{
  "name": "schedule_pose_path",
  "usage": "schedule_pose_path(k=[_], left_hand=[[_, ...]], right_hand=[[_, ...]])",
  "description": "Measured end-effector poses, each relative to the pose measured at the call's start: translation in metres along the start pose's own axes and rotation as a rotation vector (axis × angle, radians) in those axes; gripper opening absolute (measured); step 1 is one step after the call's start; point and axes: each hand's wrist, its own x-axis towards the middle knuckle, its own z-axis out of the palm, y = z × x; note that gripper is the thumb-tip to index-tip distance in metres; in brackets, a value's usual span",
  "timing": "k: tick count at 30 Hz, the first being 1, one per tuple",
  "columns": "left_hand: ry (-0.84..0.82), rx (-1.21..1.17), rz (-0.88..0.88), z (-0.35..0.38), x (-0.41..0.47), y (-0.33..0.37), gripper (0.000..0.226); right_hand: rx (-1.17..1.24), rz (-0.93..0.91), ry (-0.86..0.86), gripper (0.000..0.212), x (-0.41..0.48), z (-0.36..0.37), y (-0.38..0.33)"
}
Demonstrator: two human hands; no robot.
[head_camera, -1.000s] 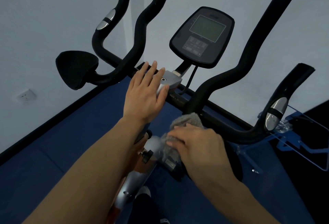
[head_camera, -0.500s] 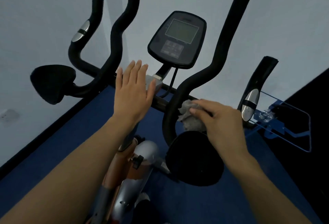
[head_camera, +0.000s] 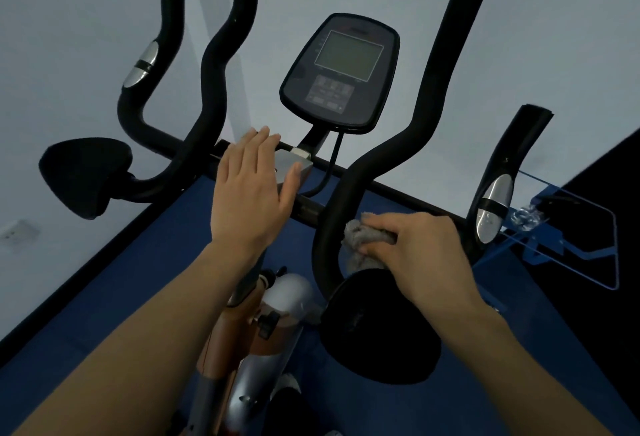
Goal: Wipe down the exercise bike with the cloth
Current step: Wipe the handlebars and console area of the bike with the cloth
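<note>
The exercise bike fills the view, with black curved handlebars point(head_camera: 429, 100), a console point(head_camera: 341, 72) in the middle and a silver and orange frame point(head_camera: 263, 338) below. My left hand point(head_camera: 252, 193) rests flat with straight fingers on the grey bracket point(head_camera: 294, 165) under the console. My right hand point(head_camera: 422, 252) grips a crumpled grey cloth point(head_camera: 360, 238) and presses it on the right handlebar, just above a round black elbow pad point(head_camera: 377, 331). Part of the cloth is hidden under my fingers.
A second black elbow pad point(head_camera: 83, 176) sits at the left. Silver pulse sensors point(head_camera: 142, 65) point(head_camera: 491, 207) are on the outer grips. A clear blue-edged holder point(head_camera: 568, 228) stands at the right. Blue floor point(head_camera: 114, 283) meets white walls close behind, with a wall socket point(head_camera: 17, 229) at the left.
My right hand has carried the cloth from the frame near the seat post up to the right handlebar bend. My left hand lifted briefly and lies on the bracket again.
</note>
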Motion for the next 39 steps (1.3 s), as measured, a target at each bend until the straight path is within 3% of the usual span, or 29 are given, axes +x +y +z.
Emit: schedule_pose_path(k=[5, 8, 11, 15, 17, 24, 33, 35, 39], left_hand=[[-0.030, 0.045, 0.009, 0.000, -0.002, 0.001, 0.057], [-0.042, 0.069, 0.009, 0.000, -0.003, 0.002, 0.057], [-0.041, 0.073, 0.007, 0.001, -0.005, 0.002, 0.056], [-0.024, 0.063, 0.001, 0.001, -0.004, 0.004, 0.056], [-0.024, 0.065, 0.004, 0.001, -0.005, 0.003, 0.057], [-0.024, 0.062, 0.000, 0.000, -0.003, 0.003, 0.056], [-0.024, 0.056, -0.007, -0.001, -0.003, 0.003, 0.055], [-0.029, 0.059, -0.009, -0.001, -0.004, 0.004, 0.057], [-0.024, 0.073, -0.004, -0.001, -0.004, 0.005, 0.059]], right_hand=[[0.119, 0.043, -0.046, 0.012, 0.006, -0.006, 0.000], [0.277, 0.065, 0.165, 0.019, -0.007, -0.015, 0.004], [0.141, -0.018, 0.328, 0.027, -0.025, -0.031, 0.016], [-0.061, -0.130, 0.029, 0.032, -0.038, -0.036, 0.028], [-0.154, -0.184, -0.034, 0.034, -0.041, -0.030, 0.032], [-0.068, -0.142, 0.021, 0.020, -0.029, -0.021, 0.027], [0.055, -0.161, 0.128, 0.030, -0.033, -0.014, 0.027], [0.054, -0.201, 0.291, 0.034, -0.041, -0.018, 0.029], [0.053, -0.232, 0.775, 0.042, -0.048, -0.022, 0.035]])
